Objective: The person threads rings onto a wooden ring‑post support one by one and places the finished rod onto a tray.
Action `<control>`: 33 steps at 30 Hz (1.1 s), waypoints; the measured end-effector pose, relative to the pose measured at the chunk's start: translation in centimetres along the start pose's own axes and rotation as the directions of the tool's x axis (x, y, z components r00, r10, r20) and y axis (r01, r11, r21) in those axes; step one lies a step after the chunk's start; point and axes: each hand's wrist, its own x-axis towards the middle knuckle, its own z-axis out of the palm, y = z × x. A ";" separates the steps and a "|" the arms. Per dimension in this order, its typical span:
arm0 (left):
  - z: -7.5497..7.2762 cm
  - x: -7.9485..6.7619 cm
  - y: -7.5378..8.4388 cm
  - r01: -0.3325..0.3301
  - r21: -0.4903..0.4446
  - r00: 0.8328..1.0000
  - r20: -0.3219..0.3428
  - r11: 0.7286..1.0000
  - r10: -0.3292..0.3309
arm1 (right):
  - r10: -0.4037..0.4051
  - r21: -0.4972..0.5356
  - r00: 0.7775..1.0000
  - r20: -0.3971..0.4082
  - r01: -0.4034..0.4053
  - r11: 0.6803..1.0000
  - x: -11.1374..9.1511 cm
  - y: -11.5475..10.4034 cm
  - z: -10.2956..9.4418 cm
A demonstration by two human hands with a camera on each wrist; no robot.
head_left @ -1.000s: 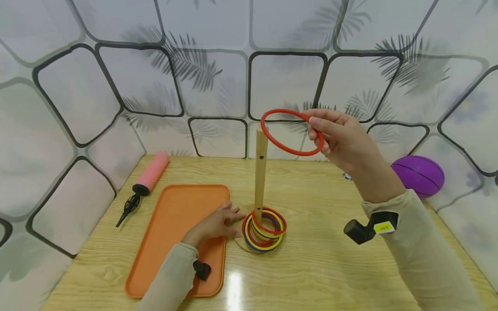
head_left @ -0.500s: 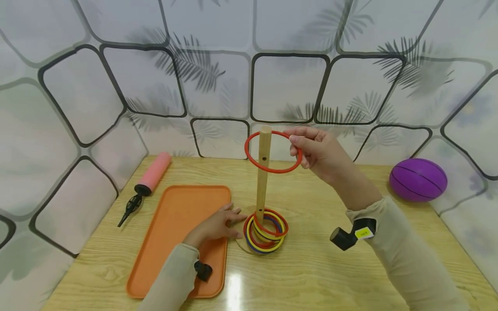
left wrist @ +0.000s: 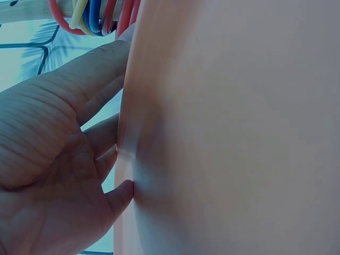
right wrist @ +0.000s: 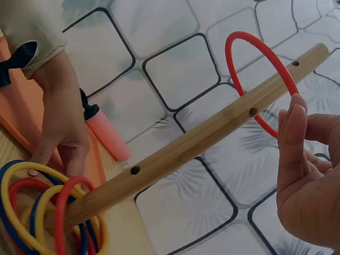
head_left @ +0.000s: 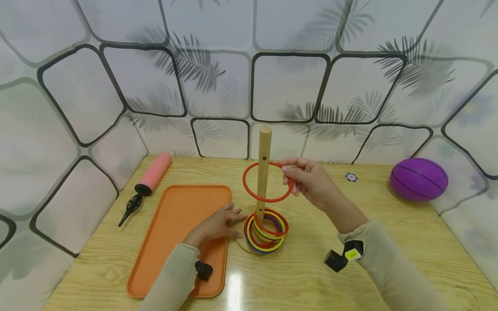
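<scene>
My right hand (head_left: 309,179) pinches a red ring (head_left: 268,201) by its right side. The ring encircles the upright wooden post (head_left: 263,172) partway down, as the right wrist view also shows. Around the post's foot lies a loose stack of red, yellow and blue rings (head_left: 285,233), some tilted. My left hand (head_left: 214,224) reaches over the right edge of the orange tray (head_left: 175,242), its fingers loosely spread beside the round base and ring stack. In the left wrist view, some fingertips of that hand (left wrist: 64,138) are hidden behind the tray's edge.
A pink hand pump (head_left: 153,175) with a black end lies left of the tray. A purple ball (head_left: 419,179) sits at the back right, with a small patterned disc (head_left: 351,177) left of it. A patterned wall (head_left: 288,86) borders the wooden table (head_left: 311,276).
My right hand has brought the red ring left over the post's top, then lowered it along the post. The left hand has stayed in place.
</scene>
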 end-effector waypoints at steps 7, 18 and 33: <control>0.0 0.1 0.0 0.010 -0.001 1.000 0.000 1.000 -0.010 | 0.090 -0.083 0.995 -0.047 -0.094 0.992 -0.8 4.6 -1.5; 0.1 0.3 -0.1 0.010 -0.006 1.000 0.004 1.000 -0.010 | 0.197 -0.150 0.971 -0.139 -0.217 0.965 -2.1 10.3 -3.7; -0.1 0.0 0.1 0.013 -0.006 1.000 0.010 1.000 -0.013 | 0.196 -0.293 0.970 -0.141 -0.230 0.928 -3.5 13.2 -5.1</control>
